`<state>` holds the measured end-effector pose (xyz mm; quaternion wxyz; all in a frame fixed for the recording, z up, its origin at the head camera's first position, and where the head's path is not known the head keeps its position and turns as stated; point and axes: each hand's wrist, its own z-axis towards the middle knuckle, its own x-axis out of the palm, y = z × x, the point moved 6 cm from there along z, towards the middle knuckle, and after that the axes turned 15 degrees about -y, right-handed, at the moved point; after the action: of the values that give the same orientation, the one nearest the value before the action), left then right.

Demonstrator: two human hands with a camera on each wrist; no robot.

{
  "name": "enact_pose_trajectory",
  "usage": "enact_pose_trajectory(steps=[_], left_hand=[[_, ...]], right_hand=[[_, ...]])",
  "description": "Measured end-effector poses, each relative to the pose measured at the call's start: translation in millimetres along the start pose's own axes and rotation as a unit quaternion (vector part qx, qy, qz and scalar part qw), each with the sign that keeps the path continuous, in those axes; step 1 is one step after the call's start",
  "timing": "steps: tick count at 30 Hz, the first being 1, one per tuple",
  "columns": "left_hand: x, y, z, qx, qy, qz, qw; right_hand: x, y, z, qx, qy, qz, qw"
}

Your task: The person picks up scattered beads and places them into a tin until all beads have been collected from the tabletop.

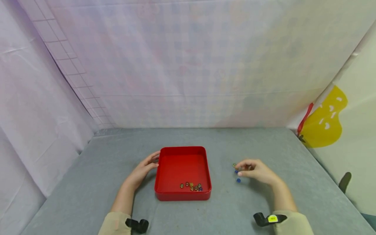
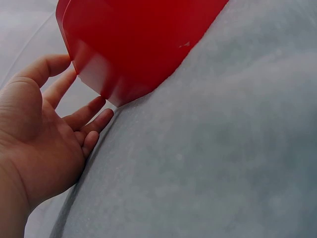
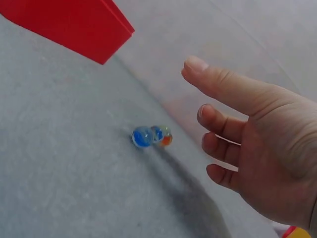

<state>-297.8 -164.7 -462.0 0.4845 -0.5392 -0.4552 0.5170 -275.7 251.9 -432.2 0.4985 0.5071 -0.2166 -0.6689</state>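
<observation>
A shallow red tray (image 1: 182,196) rests on the grey cloth, with several marbles (image 1: 191,185) gathered near its front right corner. My left hand (image 1: 143,171) is at the tray's left side, its fingertips against the outer wall, as the left wrist view also shows. Right of the tray lie a blue marble (image 1: 238,180), another blue one (image 1: 236,171) and a greenish one (image 1: 234,165) in a loose row. Beside them hovers my right hand (image 1: 258,171), fingers bent and thumb apart. The right wrist view shows nothing between those fingers, with the nearest blue marble (image 3: 142,137) on the cloth.
Grey cloth (image 1: 117,156) covers the table. A pale checked curtain (image 1: 188,65) hangs along the back edge, and white sheets (image 1: 35,98) close the left side. On the right sheet is a yellow printed shape (image 1: 326,124). Black straps (image 1: 137,225) circle both wrists.
</observation>
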Motion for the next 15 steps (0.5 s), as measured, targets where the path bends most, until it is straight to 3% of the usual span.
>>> enact_pose_trajectory(steps=[7,15], left_hand=[[0.0,0.9,1.1,-0.005,-0.003,0.000,1.0000],[-0.1,0.7,0.5,-0.004,-0.004,-0.003,1.0000]], right_hand=[[2,-9,-6.0,0.037,0.024,0.021,0.9988],[4,-18,-9.4,0.034,0.028,0.025,0.9987]])
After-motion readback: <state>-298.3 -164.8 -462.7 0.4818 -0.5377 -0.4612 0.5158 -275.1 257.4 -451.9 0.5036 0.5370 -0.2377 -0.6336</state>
